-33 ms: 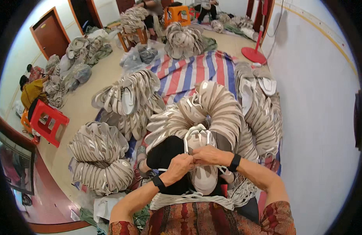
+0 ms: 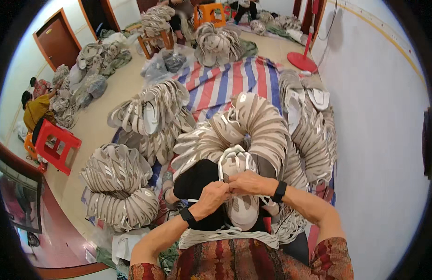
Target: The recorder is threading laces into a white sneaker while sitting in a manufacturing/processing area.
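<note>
A beige shoe upper lies over the person's lap, its toe toward the near side and its white-edged opening toward the far side. The left hand and the right hand meet over its middle, fingertips touching at its left side. The fingers of both hands are bent and closed in a pinch on the shoe upper; whether they grip a lace or the edge of the lacing is too small to tell. Each wrist wears 1 black band. A bundle of white laces stretches across the lap, just nearer than the toe.

On the far side of the shoe upper, a curved row of shoe uppers stands packed together. 2 more heaps rest to the left, a near stack and a far stack, and a long pile lines the right. Beyond them spreads a striped sheet in red, white and blue. At the far left, a co-worker in a yellow top sits near a red stool.
</note>
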The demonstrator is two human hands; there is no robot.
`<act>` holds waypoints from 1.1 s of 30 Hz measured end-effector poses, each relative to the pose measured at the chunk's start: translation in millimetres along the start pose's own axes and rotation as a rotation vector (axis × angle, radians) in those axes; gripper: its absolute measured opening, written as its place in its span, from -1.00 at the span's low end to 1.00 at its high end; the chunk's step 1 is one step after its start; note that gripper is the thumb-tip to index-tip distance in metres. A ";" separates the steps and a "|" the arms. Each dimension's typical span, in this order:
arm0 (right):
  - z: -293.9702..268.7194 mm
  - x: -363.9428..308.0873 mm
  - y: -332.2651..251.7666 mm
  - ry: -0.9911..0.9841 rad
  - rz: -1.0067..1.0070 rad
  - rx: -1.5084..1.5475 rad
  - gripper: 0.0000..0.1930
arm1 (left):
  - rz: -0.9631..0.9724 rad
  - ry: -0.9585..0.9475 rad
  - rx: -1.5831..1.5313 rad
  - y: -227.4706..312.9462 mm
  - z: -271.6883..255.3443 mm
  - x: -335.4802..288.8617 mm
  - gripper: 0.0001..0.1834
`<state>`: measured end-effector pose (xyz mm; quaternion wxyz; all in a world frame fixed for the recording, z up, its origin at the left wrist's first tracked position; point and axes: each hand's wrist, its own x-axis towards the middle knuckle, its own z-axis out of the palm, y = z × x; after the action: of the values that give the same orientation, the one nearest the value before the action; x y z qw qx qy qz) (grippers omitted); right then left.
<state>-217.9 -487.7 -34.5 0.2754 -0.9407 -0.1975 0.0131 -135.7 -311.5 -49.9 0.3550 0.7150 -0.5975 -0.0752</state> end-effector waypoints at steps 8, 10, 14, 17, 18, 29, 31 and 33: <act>-51.9 15.7 6.4 -0.113 -0.094 -0.553 -0.92 | -0.041 -0.026 -0.194 0.1 -14.1 19.2 -0.82; -80.3 16.8 22.0 0.310 -0.018 -0.588 -0.92 | -0.173 -0.003 -0.233 3.1 -14.8 31.6 -0.85; -90.8 30.0 38.1 0.683 0.015 -0.515 -0.89 | -0.161 0.131 -0.156 1.7 -2.8 72.5 -0.87; -71.8 32.1 44.0 0.782 0.252 0.011 -0.80 | 0.018 0.365 -0.044 -10.7 -0.6 96.7 -0.80; -63.6 28.1 45.7 0.782 0.253 0.009 -0.80 | 0.020 0.366 -0.047 -13.8 0.0 99.9 -0.80; -1.6 19.2 34.6 0.741 0.557 0.077 -0.87 | -0.670 0.354 -1.032 -24.5 9.0 91.7 -0.74; -31.2 16.9 37.1 0.940 0.547 0.246 -0.85 | -0.662 0.282 -0.980 -25.7 8.3 91.5 -0.76; -61.8 17.2 38.5 1.070 0.626 0.439 -0.83 | -0.670 0.323 -1.060 -26.4 5.9 92.4 -0.77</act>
<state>-179.8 -542.6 -0.8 0.5044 -0.7522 0.2572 -0.3371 -92.3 -397.0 -40.7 0.7027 0.5927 -0.1629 -0.3583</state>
